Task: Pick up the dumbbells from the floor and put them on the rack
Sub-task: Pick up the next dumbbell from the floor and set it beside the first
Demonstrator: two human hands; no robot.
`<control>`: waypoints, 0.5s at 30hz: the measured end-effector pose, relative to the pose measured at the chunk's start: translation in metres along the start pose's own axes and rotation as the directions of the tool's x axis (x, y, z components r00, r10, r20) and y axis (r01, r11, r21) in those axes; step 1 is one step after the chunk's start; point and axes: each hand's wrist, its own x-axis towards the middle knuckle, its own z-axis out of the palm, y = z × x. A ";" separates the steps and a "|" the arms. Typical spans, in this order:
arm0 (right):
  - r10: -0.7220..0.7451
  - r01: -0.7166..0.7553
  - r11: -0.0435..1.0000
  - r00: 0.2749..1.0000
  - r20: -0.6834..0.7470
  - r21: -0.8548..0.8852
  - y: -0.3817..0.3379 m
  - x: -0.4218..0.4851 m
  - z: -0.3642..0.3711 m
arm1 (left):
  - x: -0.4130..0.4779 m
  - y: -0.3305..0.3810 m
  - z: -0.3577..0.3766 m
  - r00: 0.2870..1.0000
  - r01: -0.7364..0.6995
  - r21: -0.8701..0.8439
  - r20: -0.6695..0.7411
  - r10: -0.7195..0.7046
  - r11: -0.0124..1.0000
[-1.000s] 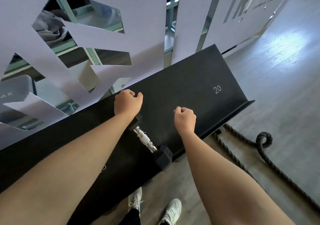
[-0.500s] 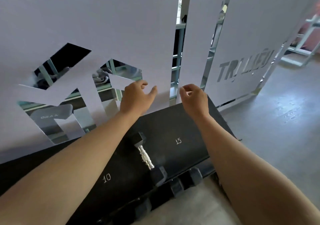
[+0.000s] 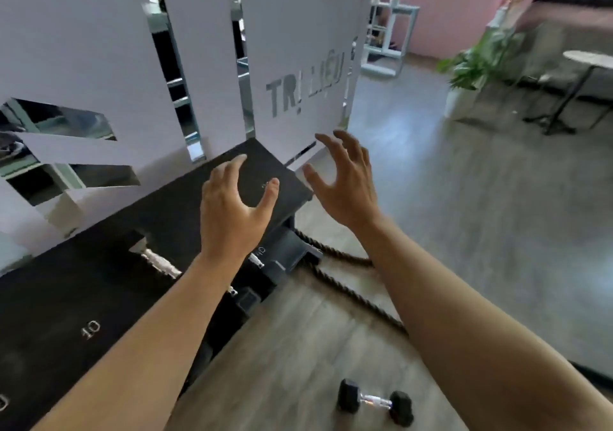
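Grey gym floor point(image 3: 481, 231), black rack point(image 3: 99, 284) by white panels, one dumbbell point(image 3: 376, 401) on floor, left hand point(image 3: 234, 212) and right hand point(image 3: 345, 178) both spread, grasping nothing.

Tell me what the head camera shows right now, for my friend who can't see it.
Two empty, open hands, left hand and right hand, reach out above a black dumbbell rack. One dumbbell rests on the rack, and another small black dumbbell lies on the wooden floor near a thick rope.

gym | dumbbell rack point(image 3: 99, 298) | floor dumbbell point(image 3: 376, 401) | battle rope point(image 3: 348, 293)
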 end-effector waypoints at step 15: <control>0.408 -0.399 0.909 0.911 -0.061 0.123 0.287 -0.145 -0.177 | -0.141 0.210 0.250 0.923 0.363 -0.294 0.242 -0.298 0.884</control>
